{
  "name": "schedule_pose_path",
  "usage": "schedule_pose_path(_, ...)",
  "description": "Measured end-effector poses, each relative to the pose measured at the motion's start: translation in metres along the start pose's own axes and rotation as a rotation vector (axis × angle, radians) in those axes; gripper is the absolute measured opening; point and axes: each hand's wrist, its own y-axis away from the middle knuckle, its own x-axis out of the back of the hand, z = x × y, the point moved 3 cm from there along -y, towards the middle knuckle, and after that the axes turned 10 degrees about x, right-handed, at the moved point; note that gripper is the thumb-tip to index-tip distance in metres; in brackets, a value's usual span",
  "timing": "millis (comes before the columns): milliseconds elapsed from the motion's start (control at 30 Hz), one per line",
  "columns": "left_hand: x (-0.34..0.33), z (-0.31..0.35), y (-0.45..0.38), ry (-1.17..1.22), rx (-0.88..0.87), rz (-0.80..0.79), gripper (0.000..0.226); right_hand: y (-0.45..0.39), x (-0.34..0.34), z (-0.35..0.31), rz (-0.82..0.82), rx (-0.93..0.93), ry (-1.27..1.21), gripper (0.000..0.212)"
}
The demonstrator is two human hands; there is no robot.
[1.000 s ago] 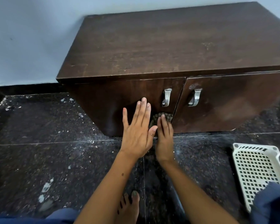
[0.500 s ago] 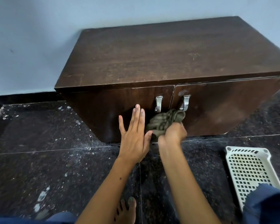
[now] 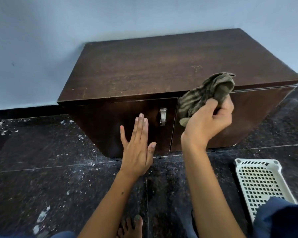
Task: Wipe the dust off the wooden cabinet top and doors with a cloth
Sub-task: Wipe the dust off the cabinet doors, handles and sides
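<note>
The dark wooden cabinet (image 3: 170, 66) stands on a speckled black stone floor (image 3: 41, 169) with its back against a pale blue wall (image 3: 41, 40); everything below is placed by that cabinet. To the left of the cabinet the floor carries pale flecks and scraps of debris.

In front of the cabinet's left door (image 3: 120, 121), the left hand (image 3: 136, 150) lies flat and released, its 4 fingers straight and close together, the thumb spread to the right; the fingertips reach up over the lower half of that door, and the hand looks pressed to it, though contact at the palm cannot be told. Just right of those fingertips, 1 metal handle (image 3: 162, 116) hangs on the left door near the seam between the 2 doors.

Right of the seam, before the upper part of the cabinet's right door (image 3: 258, 117), the right hand (image 3: 208, 122) grasps a bunched olive-green striped cloth (image 3: 208, 92), fingers curled round its lower folds. The cloth rises past the cabinet's front top edge, its upper end overlapping the top; whether it touches the wood cannot be told.

On the floor in front of the cabinet's right end lies a white perforated plastic basket (image 3: 260, 182), partly covered by a dark blue trouser leg (image 3: 282, 220). Between the 2 forearms, nearest the viewer, a bare foot (image 3: 131, 227) rests on the floor.
</note>
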Motion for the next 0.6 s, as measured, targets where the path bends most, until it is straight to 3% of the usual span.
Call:
schedule_pose_path(67,0.000,0.004,-0.002,0.000,-0.015,-0.003,0.067,0.008,0.005,0.011,-0.138,0.293,0.195,0.035)
schedule_pose_path(133,-0.001,0.008,-0.002,-0.018,-0.044,-0.011,0.067,0.019,0.009,0.030,-0.449,0.523,0.409,0.041)
schedule_pose_path(200,-0.003,0.014,-0.004,-0.032,-0.062,-0.011,0.067,0.019,0.017,0.050,-0.682,0.674,0.580,0.050)
schedule_pose_path(233,-0.003,0.016,-0.006,-0.031,-0.063,-0.014,0.067,0.012,0.023,0.057,-0.715,0.721,0.630,0.052)
schedule_pose_path(333,-0.006,0.019,-0.010,-0.031,-0.056,-0.019,0.067,-0.009,0.039,0.067,-0.641,0.764,0.689,0.052)
schedule_pose_path(467,-0.009,0.022,-0.012,-0.020,-0.050,-0.019,0.066,-0.016,0.052,0.079,-0.569,0.610,0.617,0.062)
schedule_pose_path(600,-0.010,0.027,-0.012,-0.008,-0.053,-0.024,0.067,-0.004,0.051,0.086,-0.560,0.558,0.615,0.057)
